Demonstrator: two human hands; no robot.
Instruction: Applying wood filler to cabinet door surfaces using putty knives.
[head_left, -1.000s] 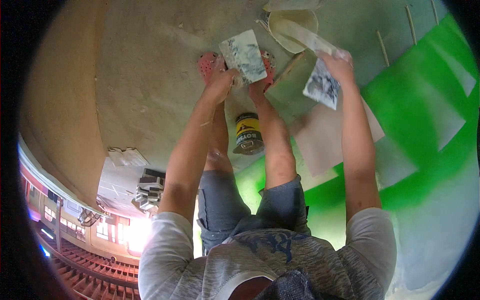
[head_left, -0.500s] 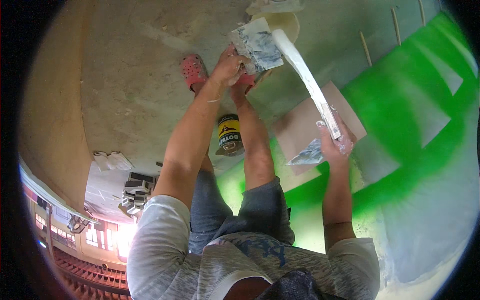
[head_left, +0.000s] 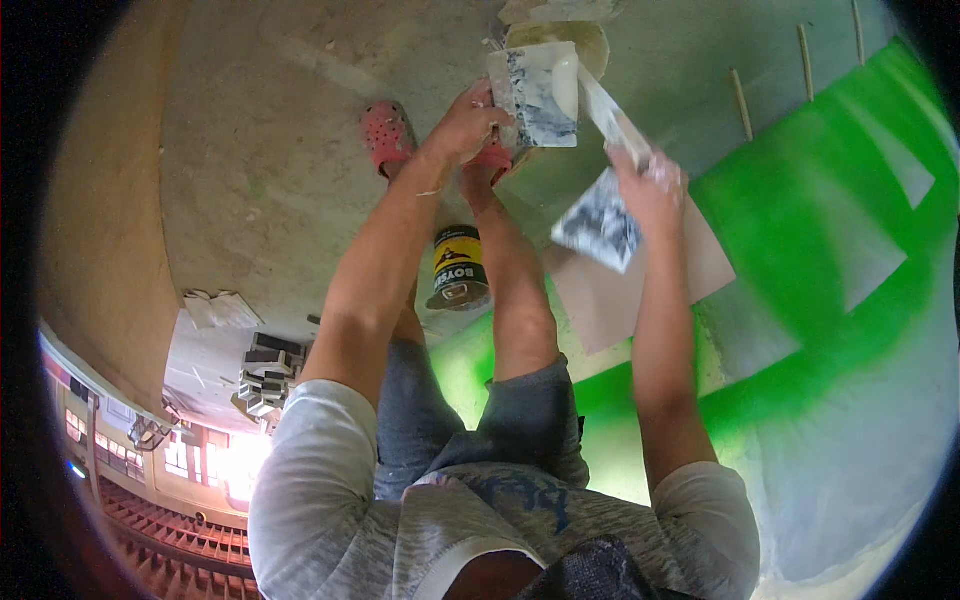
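Observation:
My left hand (head_left: 470,125) is closed on the edge of a flat putty plate (head_left: 530,112) smeared grey and white. A white dab of putty (head_left: 564,88) lies near its right side. To the right, my right hand (head_left: 652,185) is closed round a slim stick (head_left: 606,112) coated in white, whose far part reaches the plate's right edge. The same hand also keeps hold of a putty knife (head_left: 600,222); its smeared, wedge-shaped blade points left and its handle is hidden in my fingers.
A yellowish round piece (head_left: 585,55) lies beyond the plate. Between my legs stands a black and yellow can (head_left: 459,262). Cardboard (head_left: 600,300) and a green-sprayed surface (head_left: 830,200) spread at right, with thin sticks (head_left: 740,105) behind. Grey blocks (head_left: 268,375) sit at left.
My right hand has moved up and left, bringing the stick and putty knife closer to the plate. The plate has shifted slightly right and now carries a white dab.

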